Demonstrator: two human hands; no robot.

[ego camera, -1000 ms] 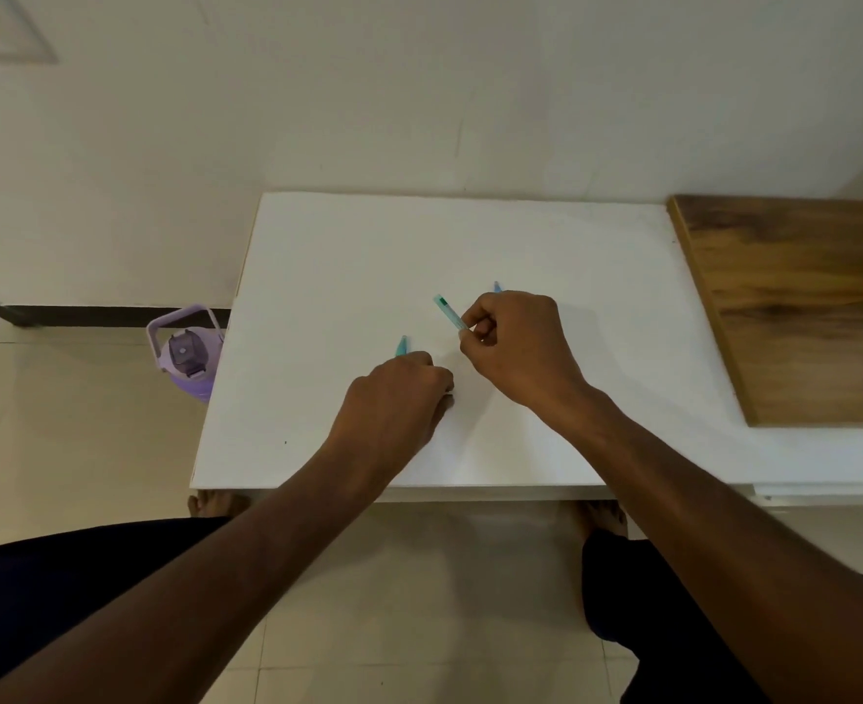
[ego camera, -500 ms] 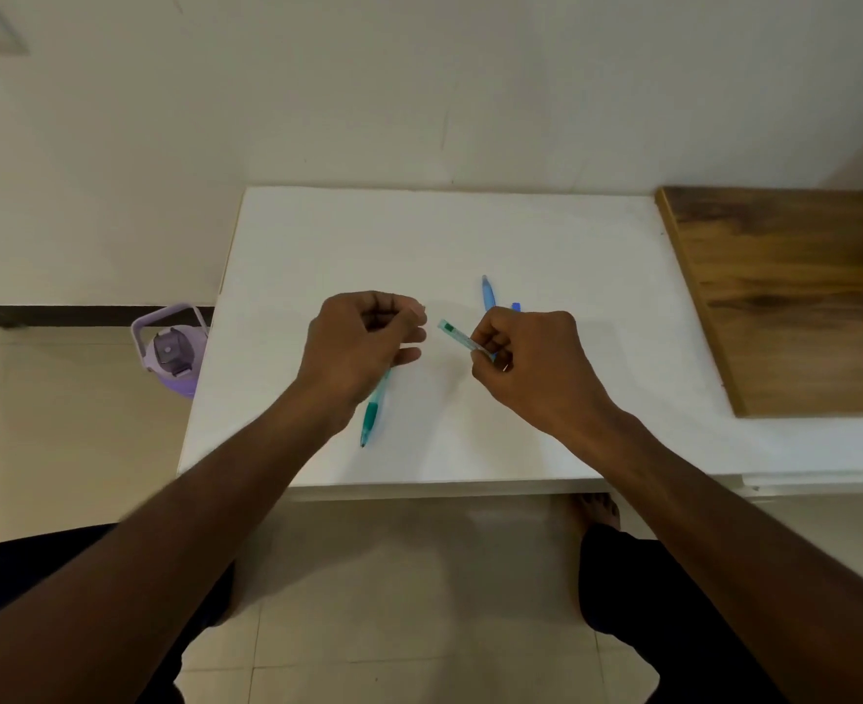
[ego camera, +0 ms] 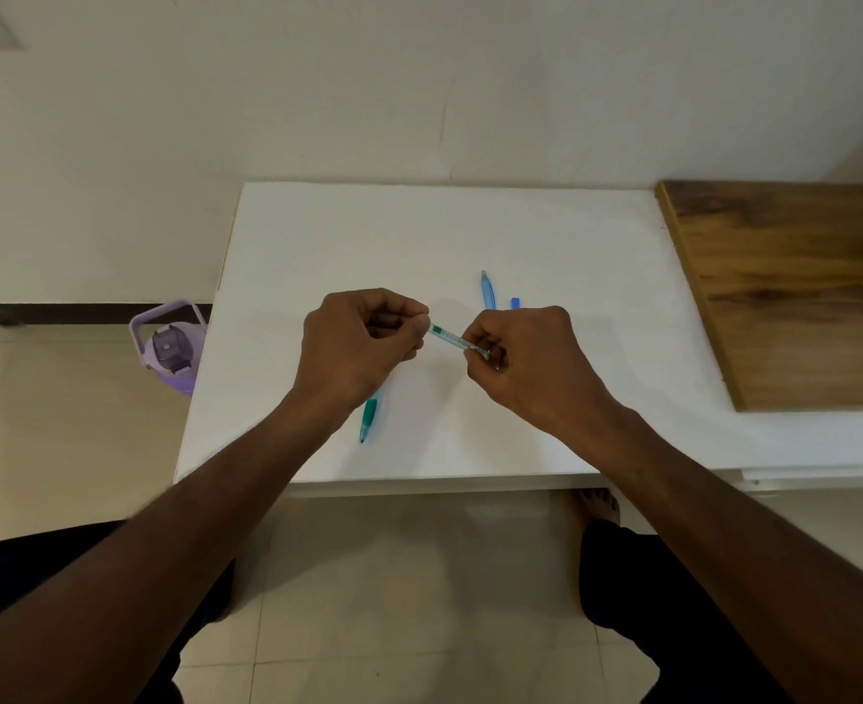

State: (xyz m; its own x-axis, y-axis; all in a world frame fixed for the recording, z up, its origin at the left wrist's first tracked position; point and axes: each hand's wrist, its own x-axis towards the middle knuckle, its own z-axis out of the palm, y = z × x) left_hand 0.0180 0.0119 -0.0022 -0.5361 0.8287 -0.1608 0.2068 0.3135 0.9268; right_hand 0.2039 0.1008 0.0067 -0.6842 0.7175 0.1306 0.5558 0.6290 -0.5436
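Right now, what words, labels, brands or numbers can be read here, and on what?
None can be read.
Any print on the thin teal pen barrel pinched between left hand and right hand is too small to tell.
The teal pen, blue pen and purple bottle show no lettering.

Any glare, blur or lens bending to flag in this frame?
Head view: soft even light, no glare on the white table; only faint shadows by the left hand and right hand; the thin green tube they pinch looks sharp.
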